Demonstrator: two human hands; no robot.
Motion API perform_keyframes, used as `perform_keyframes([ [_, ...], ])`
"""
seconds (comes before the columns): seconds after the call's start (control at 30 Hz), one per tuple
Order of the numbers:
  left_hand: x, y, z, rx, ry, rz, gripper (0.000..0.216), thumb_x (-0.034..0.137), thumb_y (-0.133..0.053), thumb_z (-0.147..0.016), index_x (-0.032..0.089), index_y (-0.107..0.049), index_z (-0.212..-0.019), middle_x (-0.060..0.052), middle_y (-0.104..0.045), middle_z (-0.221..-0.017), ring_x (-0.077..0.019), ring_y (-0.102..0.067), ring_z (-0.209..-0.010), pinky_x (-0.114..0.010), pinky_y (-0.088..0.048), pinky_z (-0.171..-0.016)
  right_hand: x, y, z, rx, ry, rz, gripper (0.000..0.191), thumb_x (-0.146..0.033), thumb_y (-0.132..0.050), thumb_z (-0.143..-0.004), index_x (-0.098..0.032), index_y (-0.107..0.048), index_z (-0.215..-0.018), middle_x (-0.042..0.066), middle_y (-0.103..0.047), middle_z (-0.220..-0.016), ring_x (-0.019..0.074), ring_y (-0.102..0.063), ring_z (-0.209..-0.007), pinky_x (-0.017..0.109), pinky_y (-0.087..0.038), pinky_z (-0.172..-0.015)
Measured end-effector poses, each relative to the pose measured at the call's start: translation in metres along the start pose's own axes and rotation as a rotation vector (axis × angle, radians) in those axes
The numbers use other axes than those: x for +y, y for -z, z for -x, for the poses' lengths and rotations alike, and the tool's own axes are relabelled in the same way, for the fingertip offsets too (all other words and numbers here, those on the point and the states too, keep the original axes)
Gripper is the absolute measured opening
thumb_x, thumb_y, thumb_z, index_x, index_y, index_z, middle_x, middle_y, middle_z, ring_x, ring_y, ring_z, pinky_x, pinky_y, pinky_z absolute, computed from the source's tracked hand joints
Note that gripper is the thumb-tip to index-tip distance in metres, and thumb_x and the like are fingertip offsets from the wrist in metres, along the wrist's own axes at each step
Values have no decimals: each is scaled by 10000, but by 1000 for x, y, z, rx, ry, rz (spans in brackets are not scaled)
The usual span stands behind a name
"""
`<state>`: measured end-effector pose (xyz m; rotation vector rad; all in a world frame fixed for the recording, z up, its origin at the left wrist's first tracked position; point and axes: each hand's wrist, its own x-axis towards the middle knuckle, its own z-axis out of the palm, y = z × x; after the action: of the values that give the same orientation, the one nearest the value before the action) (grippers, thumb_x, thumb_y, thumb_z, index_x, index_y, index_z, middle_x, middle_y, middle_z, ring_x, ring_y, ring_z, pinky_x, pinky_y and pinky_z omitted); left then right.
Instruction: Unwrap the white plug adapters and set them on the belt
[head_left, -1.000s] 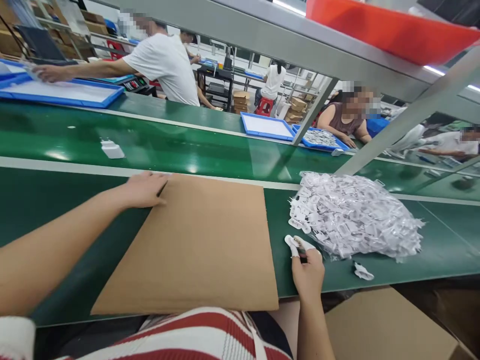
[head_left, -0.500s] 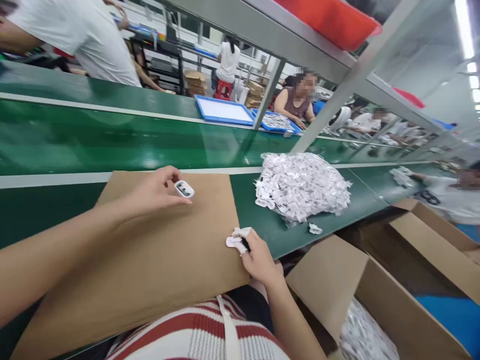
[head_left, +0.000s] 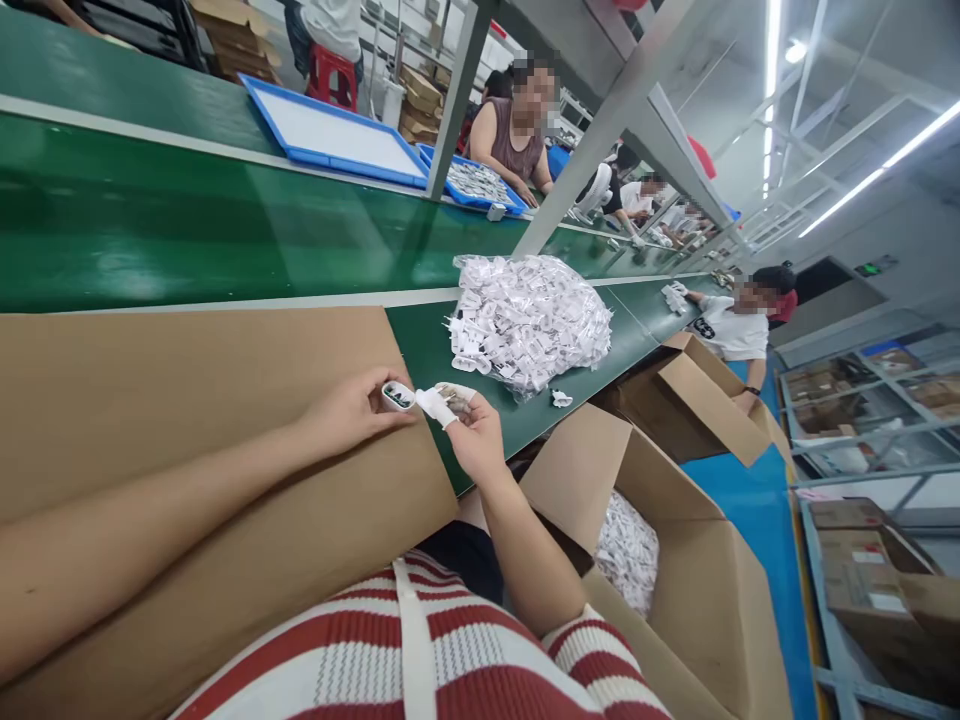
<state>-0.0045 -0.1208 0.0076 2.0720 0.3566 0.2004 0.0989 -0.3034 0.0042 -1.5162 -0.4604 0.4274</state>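
Observation:
My left hand [head_left: 352, 412] pinches a small white oval plastic housing [head_left: 398, 396], its open end facing up with dark and metallic bits inside. Close to its right side, my right hand [head_left: 480, 437] has its thumb and fingers closed on a small white plastic piece [head_left: 433, 405]. White coverings wrap some of the right fingertips. The piece and the housing nearly meet; whether they touch I cannot tell. Both hands are above the right edge of a large cardboard sheet [head_left: 225, 400].
A clear bag of white plastic parts [head_left: 532, 325] rests on the green bench, with a loose white part [head_left: 561, 398] before it. An open carton [head_left: 675, 480] stands low at right. Blue trays [head_left: 337, 135] lie across the belt. Co-workers sit beyond and at right.
My left hand has brought the housing rightward relative to the sheet, and my right hand has lifted the white piece up beside it. The camera view has turned to the right.

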Motion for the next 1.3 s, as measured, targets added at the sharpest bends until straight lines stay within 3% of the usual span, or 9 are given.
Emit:
perform_keyframes([
  [0.13, 2, -2, 2, 22, 48, 21, 676, 722, -825, -698, 220, -680, -1127, 31, -620, -699, -173, -542, -639, -273, -377, -587, -3, -13, -6, -18, 4, -26, 409, -387, -859, -731, -192, -774, -1080, 76, -819, -1091, 235, -773, -995, 394, -624, -976],
  [0.23, 1, -5, 1, 41, 44, -17, 636, 699, -779, -750, 220, -701, -1162, 9, -659, -752, -184, -568, -668, -278, -377, -595, -6, -18, -8, -38, -3, -47, 415, -370, -869, -729, -192, -766, -1089, 78, -818, -1090, 236, -775, -992, 399, -627, -974],
  [0.4, -3, -4, 1, 15, -105, -75, 541, 485, -687, -842, 222, -701, -1315, -70, -738, -1133, -196, -625, -776, -308, -469, -684, -8, -20, -9, -41, -4, -56, 430, -425, -892, -741, -190, -762, -1077, 87, -812, -1089, 239, -762, -1026, 403, -622, -981],
  [0.53, -4, -3, 1, 93, -147, -83, 738, 564, -770, -781, 202, -637, -1410, -129, -646, -1407, -240, -661, -926, -362, -540, -816, -6, -16, -10, -30, -16, -60, 435, -428, -894, -734, -194, -757, -1074, 77, -802, -1037, 225, -751, -975, 371, -630, -901],
  [0.7, -9, -1, -1, 29, -155, -57, 583, 552, -670, -881, 211, -687, -1353, -99, -731, -1110, -255, -671, -925, -366, -543, -811, -6, -8, -14, -26, -14, -62, 431, -446, -874, -740, -202, -736, -1068, 63, -780, -993, 193, -727, -846, 335, -621, -770],
  [0.83, -9, 0, -1, 73, -202, -48, 600, 581, -708, -853, 204, -711, -1320, -107, -741, -1153, -273, -666, -1024, -384, -537, -915, -6, 1, -13, 38, 95, 97, 349, -454, -845, -781, -190, -722, -972, 61, -765, -931, 185, -694, -817, 339, -601, -776],
  [1.0, -5, 0, 0, 47, -37, -13, 490, 617, -694, -856, 233, -775, -1150, -41, -746, -908, -207, -625, -764, -308, -478, -685, 8, 14, -8, -5, 312, 441, 289, -333, -710, -881, -197, -737, -1134, 89, -756, -1115, 190, -691, -915, 357, -583, -880],
  [1.17, -7, -2, 1, 27, 24, 51, 514, 577, -721, -838, 225, -773, -1209, -4, -673, -742, -175, -574, -658, -274, -432, -607, 17, 19, -8, -13, 212, 445, 295, -354, -740, -886, -199, -742, -1137, 99, -776, -1111, 227, -731, -948, 385, -598, -896],
  [1.3, -7, -1, 0, 17, 13, 77, 496, 582, -727, -836, 224, -780, -1175, 9, -631, -692, -162, -538, -626, -259, -390, -569, 1, 12, -8, -34, 376, 434, 255, -251, -654, -930, -257, -760, -1162, 55, -783, -1188, 245, -714, -1108, 418, -556, -1043],
])
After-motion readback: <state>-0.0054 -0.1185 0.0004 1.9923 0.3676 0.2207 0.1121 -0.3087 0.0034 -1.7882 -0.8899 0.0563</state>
